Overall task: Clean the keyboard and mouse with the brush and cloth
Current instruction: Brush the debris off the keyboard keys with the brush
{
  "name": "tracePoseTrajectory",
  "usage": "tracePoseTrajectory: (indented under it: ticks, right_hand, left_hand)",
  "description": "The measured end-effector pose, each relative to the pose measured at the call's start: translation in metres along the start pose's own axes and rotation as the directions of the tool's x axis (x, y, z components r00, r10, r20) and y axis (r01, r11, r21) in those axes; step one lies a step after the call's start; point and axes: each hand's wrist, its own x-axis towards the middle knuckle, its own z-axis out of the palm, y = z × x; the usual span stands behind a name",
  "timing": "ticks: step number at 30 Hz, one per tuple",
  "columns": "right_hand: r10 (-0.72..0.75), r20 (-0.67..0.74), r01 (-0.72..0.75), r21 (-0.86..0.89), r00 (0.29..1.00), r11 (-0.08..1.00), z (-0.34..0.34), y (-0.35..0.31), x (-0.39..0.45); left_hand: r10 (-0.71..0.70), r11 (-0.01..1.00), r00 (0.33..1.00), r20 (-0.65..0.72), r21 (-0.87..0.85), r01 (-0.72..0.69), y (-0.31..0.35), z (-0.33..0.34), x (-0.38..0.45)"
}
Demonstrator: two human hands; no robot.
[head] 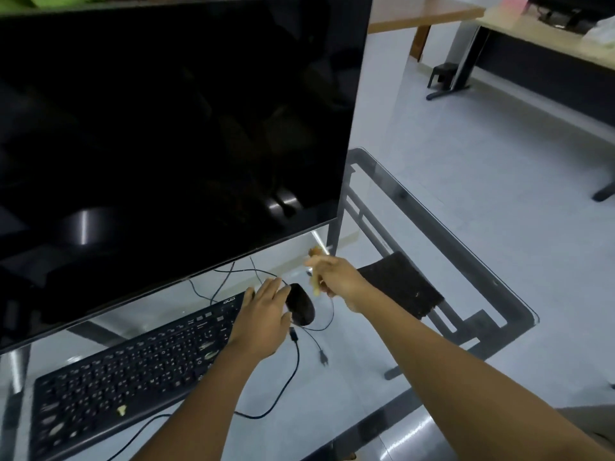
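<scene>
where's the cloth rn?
Head view: the dark cloth lies flat on the glass desk, right of the mouse and just behind the right hand, near the desk's right edge. Neither hand touches it.

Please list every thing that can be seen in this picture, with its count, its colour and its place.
monitor: one, black, screen dark, standing at the back left of the glass desk.
keyboard: one, black, on the desk below the monitor.
mouse: one, black, right of the keyboard, beside the left hand.
cables: several, black, lying loose on the glass around the mouse.
cloth: one, dark brown, flat on the desk right of the mouse.
brush: one, pale yellowish, blurred, in the right hand.
glass desk: one, clear top on a dark frame.
other desks: two, tan tops, far right background.
left hand: one, against the mouse.
right hand: one, closed on the brush above the mouse.
</scene>
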Motion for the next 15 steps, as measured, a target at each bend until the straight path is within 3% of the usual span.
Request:
tracePoseTrajectory:
  ticks: [3,5,10,15]
  right_hand:
    - [-0.027,0.165,0.001,0.156,0.986,0.988,0.026,-0.026,-0.014]
    - [-0.092,0.224,0.063,0.132,0.970,0.989,0.051,-0.037,-0.022]
    - [-0.207,0.148,0.204,0.036,0.967,0.978,0.139,-0.049,-0.037]
    - [-0.251,0.230,0.273,-0.071,0.940,0.959,0.224,-0.044,-0.041]
  left_hand:
    - [-0.095,0.995,0.993,-0.069,-0.018,0.094,-0.039,-0.017,-0.031]
    - [-0.165,0.986,0.981,-0.098,-0.018,0.164,-0.071,-0.026,-0.058]
    - [-0.342,0.939,0.926,-0.159,-0.039,0.341,-0.152,-0.038,-0.142]
    - [-0.464,0.885,0.873,-0.150,-0.036,0.465,-0.200,-0.037,-0.211]
